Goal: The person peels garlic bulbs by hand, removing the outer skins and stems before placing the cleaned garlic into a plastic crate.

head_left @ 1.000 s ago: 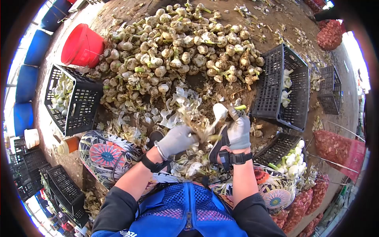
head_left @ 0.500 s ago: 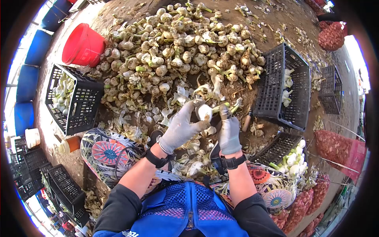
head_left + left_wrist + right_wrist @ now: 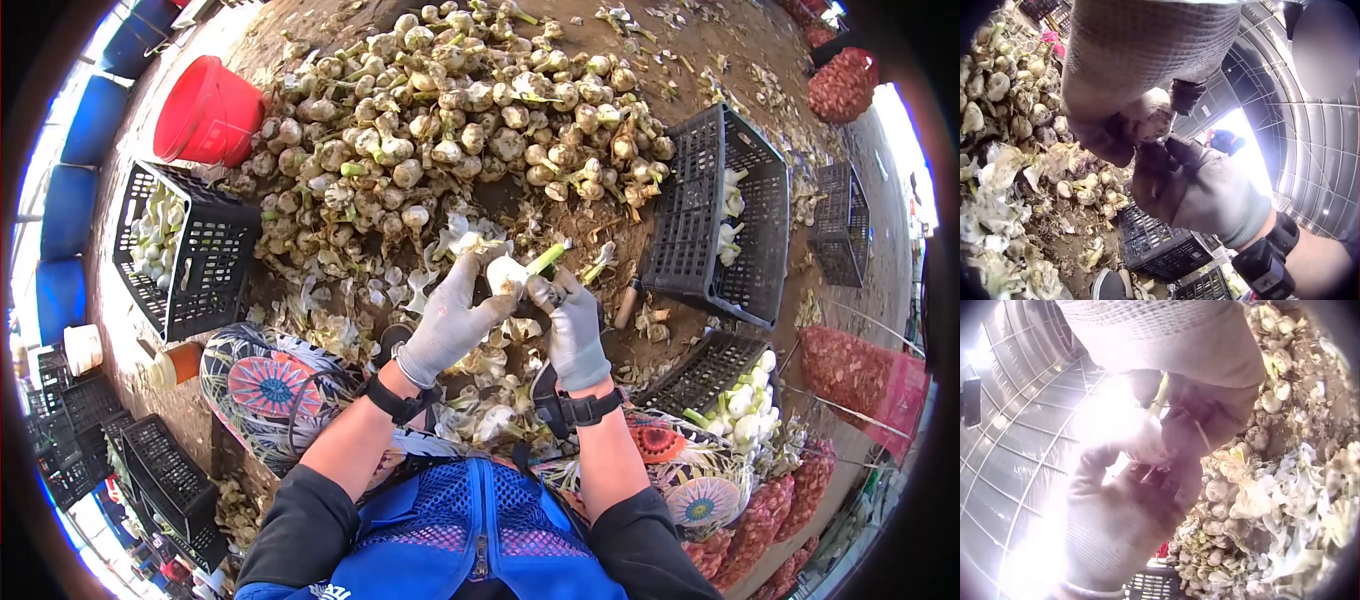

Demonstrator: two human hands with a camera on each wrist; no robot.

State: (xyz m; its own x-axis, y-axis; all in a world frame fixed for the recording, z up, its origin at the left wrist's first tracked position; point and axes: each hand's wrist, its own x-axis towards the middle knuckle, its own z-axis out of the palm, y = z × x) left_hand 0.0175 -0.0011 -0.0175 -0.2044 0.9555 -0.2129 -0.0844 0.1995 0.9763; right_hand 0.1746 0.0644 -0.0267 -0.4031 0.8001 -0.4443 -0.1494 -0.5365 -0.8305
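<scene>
A white garlic bulb (image 3: 506, 274) with a green stem (image 3: 547, 259) is held between both gloved hands, over the ground in front of my knees. My left hand (image 3: 462, 305) grips the bulb from the left side, and the bulb (image 3: 1150, 119) shows between its fingers in the left wrist view. My right hand (image 3: 568, 305) pinches the bulb from the right, near the stem. In the right wrist view the right hand (image 3: 1200, 419) and the facing left glove (image 3: 1122, 519) are washed out by glare. A big heap of unpeeled garlic (image 3: 450, 120) lies just beyond the hands.
Loose peels (image 3: 400, 290) litter the ground by my legs. Black crates stand at left (image 3: 205, 265), right (image 3: 705, 220) and near my right knee (image 3: 705, 375), with cleaned bulbs (image 3: 740, 405) there. A red bucket (image 3: 205, 110) lies far left. Red mesh sacks (image 3: 850, 370) line the right.
Both hands have moved up and forward from my lap with the bulb. The left hand closed round it, and its stem now points up and to the right.
</scene>
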